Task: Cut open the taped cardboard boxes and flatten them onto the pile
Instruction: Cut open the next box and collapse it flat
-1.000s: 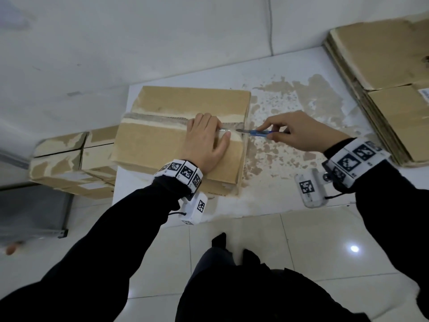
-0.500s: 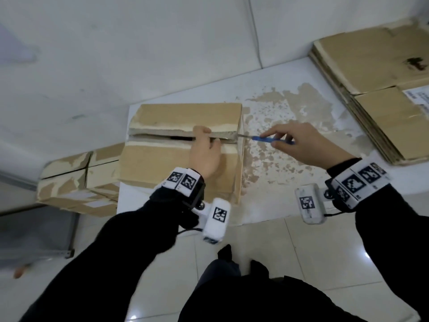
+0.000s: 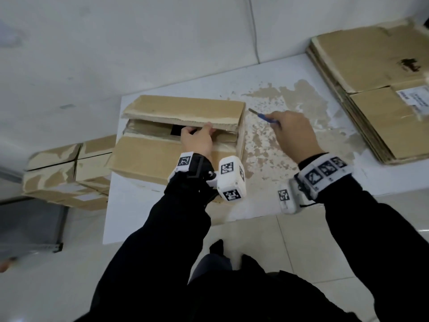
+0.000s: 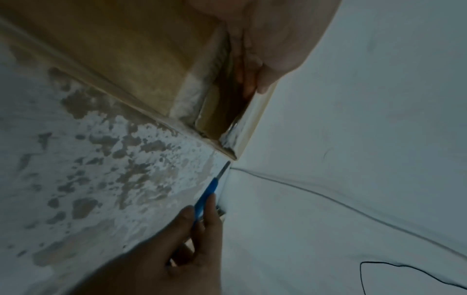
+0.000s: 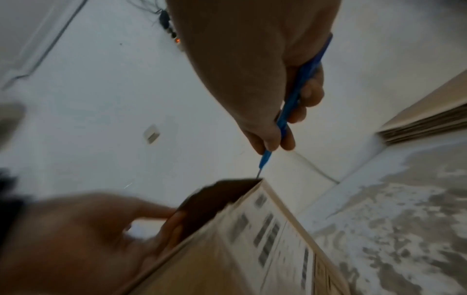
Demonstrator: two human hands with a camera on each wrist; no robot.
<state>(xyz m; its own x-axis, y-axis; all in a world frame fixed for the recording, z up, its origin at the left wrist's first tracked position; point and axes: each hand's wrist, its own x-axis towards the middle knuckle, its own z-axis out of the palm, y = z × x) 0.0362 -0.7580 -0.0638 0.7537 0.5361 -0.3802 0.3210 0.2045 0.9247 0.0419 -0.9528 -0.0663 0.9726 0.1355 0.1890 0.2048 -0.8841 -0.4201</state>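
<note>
A brown cardboard box (image 3: pixel 162 156) lies on the white table (image 3: pixel 267 201), its top seam split and a dark gap showing between the flaps. My left hand (image 3: pixel 197 140) has its fingers hooked into that gap and curled under the far flap (image 3: pixel 185 110), thumb on its edge; the left wrist view shows the far flap (image 4: pixel 255 123) lifted. My right hand (image 3: pixel 294 133) is right of the box, clear of it, and pinches a blue-handled knife (image 3: pixel 264 117) with its blade pointing at the box's far right corner. The knife (image 5: pixel 285 117) also shows in the right wrist view.
A pile of flattened cardboard (image 3: pixel 376 89) lies at the table's far right. More taped boxes (image 3: pixel 67 173) stand left of the table, lower down. The table's surface is worn and peeling (image 3: pixel 278 126) between box and pile. A wall rises just behind the table.
The knife left the box's seam and drew back to the right. My left hand went from lying flat on the box top to hooking into the seam, and the far flap lifted.
</note>
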